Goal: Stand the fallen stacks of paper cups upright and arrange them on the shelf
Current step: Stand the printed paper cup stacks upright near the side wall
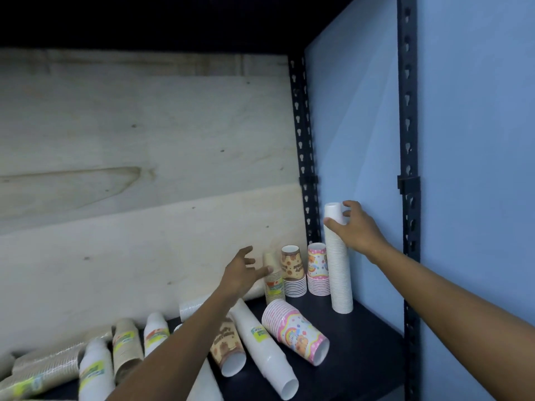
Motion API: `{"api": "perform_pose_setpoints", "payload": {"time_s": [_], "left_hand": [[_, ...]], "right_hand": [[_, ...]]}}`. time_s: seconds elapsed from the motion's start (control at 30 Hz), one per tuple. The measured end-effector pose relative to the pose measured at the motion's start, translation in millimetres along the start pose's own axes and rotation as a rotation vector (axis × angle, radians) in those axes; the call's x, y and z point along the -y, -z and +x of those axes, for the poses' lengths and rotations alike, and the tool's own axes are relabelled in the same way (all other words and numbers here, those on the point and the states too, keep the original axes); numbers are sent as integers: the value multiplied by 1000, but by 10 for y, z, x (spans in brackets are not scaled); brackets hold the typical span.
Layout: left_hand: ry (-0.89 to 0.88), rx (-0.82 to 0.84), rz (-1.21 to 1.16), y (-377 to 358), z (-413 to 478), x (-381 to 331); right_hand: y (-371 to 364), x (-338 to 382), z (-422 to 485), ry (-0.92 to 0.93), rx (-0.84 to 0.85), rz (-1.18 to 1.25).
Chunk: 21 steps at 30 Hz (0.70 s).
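A tall white cup stack (340, 273) stands upright near the shelf's right end, and my right hand (354, 227) grips its top. To its left stand a pink-patterned stack (318, 269), a brown-patterned stack (293, 270) and a beige stack (273, 280). My left hand (241, 270) hovers with spread fingers beside the beige stack, its fingertips at that stack, holding nothing. Fallen on the dark shelf board (364, 342) lie a pink stack (296, 331), a long white stack (260, 345), a brown-patterned stack (228, 351) partly under my left forearm, and several more to the left.
A plywood back panel (144, 169) closes the rear. Dark perforated steel uprights (302, 140) frame the right side, with a blue wall (477, 140) behind. The upper shelf overhead is in shadow. Bare board lies at the right front corner.
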<state>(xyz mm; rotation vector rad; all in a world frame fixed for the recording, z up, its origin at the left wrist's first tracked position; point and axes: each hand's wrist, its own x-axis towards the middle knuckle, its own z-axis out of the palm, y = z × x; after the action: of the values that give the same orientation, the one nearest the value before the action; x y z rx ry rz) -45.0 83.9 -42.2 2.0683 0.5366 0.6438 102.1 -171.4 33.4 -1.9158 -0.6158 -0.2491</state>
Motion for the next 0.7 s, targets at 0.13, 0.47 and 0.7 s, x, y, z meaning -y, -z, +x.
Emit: {"api": "perform_pose_setpoints", "payload": {"time_s": [0.13,0.47,0.7], "left_hand": [[24,-4,41,438,-271,-82],[-4,-16,184,911,-1087,-582],[-109,11,422,936,-1422,-520]], "right_hand": [[92,90,-157,82,-39,-79],[277,381,-993,402,99,-141],[61,311,-1389,448,266,-190]]}}
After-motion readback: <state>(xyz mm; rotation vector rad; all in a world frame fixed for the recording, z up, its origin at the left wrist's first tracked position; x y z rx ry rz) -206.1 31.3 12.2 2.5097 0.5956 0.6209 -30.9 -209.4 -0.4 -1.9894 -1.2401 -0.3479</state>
